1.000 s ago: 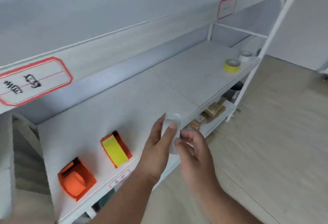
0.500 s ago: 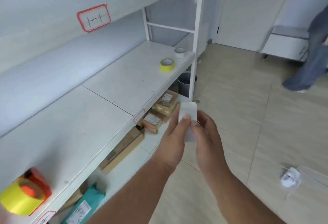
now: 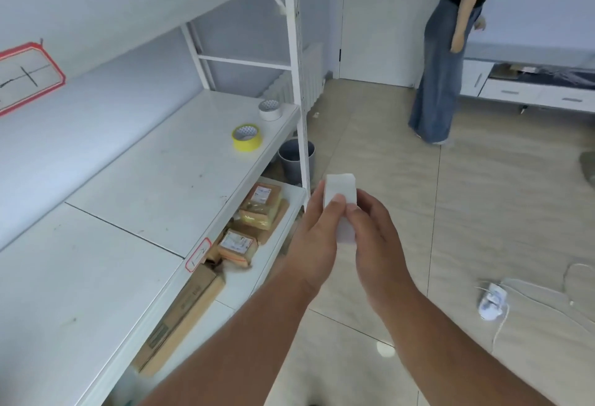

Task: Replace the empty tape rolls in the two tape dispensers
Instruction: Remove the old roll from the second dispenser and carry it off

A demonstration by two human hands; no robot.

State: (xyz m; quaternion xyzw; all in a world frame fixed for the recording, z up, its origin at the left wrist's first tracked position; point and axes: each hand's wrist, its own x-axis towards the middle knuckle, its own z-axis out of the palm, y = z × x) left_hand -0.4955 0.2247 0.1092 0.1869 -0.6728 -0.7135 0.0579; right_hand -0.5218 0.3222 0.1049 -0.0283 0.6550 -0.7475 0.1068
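Note:
An empty white tape core (image 3: 340, 191) is held edge-on in front of me, out past the shelf's front edge. My left hand (image 3: 314, 238) pinches it from the left with the thumb on its face. My right hand (image 3: 378, 241) pinches it from the right. A yellow tape roll (image 3: 247, 137) and a white tape roll (image 3: 269, 110) lie flat near the far right end of the white shelf (image 3: 135, 186). No tape dispenser is in view.
A grey bin (image 3: 294, 161) stands on the floor by the white shelf post (image 3: 297, 83). Parcels (image 3: 260, 204) and a cardboard box (image 3: 180, 315) lie on the lower shelf. A person (image 3: 447, 51) stands near the door. A white power strip with cables (image 3: 491, 301) lies on the floor.
My view has swung right along the shelf; both orange dispensers have left the view. Both hands still hold the white core, now over the floor, nearer the two rolls.

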